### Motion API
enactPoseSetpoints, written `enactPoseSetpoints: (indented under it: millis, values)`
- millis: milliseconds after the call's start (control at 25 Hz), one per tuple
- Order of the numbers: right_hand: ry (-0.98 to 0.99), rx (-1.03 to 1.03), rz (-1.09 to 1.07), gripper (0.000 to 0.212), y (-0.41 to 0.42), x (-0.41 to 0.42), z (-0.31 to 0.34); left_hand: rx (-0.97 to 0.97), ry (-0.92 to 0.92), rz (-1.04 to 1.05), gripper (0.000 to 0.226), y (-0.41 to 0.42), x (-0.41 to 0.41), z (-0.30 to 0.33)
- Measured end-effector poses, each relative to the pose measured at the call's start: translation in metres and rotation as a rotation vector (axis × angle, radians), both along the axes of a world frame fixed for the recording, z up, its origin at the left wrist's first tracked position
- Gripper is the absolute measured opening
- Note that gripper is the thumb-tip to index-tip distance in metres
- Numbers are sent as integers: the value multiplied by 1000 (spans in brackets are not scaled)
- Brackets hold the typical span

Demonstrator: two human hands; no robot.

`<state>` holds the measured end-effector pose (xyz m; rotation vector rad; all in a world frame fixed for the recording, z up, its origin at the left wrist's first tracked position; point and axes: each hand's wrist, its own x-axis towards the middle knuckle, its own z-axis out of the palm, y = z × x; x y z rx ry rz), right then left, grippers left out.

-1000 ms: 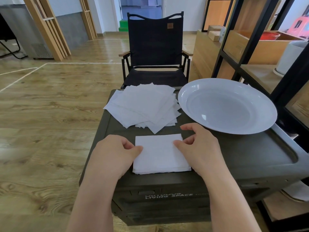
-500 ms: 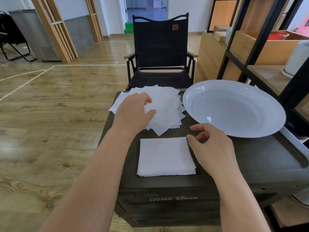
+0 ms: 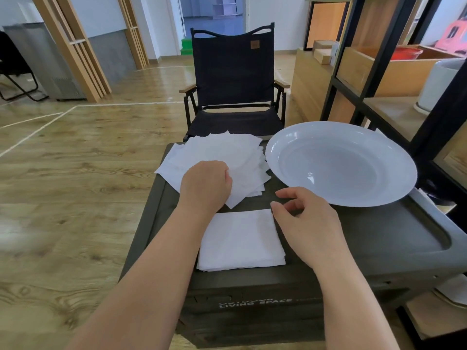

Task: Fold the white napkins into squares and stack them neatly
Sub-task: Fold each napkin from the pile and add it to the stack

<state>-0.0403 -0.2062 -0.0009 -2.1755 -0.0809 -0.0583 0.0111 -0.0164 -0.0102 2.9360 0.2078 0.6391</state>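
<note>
The left hand [image 3: 206, 184] is lying on the loose pile of napkins [image 3: 222, 157], its fingers curling down onto the top sheet as if pinching it up, though the fingertips are hidden under the hand and I cannot tell whether a sheet is actually being held. Just nearer than that hand, the folded stack [image 3: 241, 239] is sitting square at the front of the dark box [image 3: 379, 238], its edges fairly even. The right hand [image 3: 307, 221] is hovering just beside the stack's far right corner, thumb and forefinger apart and loosely bent, holding nothing; whether a fingertip is touching the corner is too close to call. Beyond the right hand, a big white plate [image 3: 341, 162] is resting on the box with its rim reaching past the box's right side, and the pile's right edge is lying just beside it. Behind the pile a black folding chair [image 3: 233, 79] is standing on the wood floor. The risk from here, as I judge it: thin sheets cling, so the pinch may be lifting two at once or dragging the fanned pile toward the box's left edge, where sheets are already overhanging; the right hand could also be nudging the finished stack askew. On the box's front face, white lettering is reading "LIVING SPACE"; the line above it is too cut off to read, and the chair's small brown tag is illegible.
</note>
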Motion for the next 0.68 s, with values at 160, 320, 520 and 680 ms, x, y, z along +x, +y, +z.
enactPoseSetpoints:
  millis: [160, 320, 520, 680]
  values:
    - [-39, 41, -4, 22, 2, -2, 4, -74, -120, -4, 27, 2, -16, 24]
    - [-113, 163, 91, 66, 4, -4, 13, -353, -245, -198, 5, 1, -73, 60]
    - [-188, 293, 419, 59, 4, -11, 21, -606, -65, -354, 17, -11, -136, 66]
    - [21, 687, 459, 14, 3, -17, 25, -1363, -175, -271, 13, -18, -125, 57]
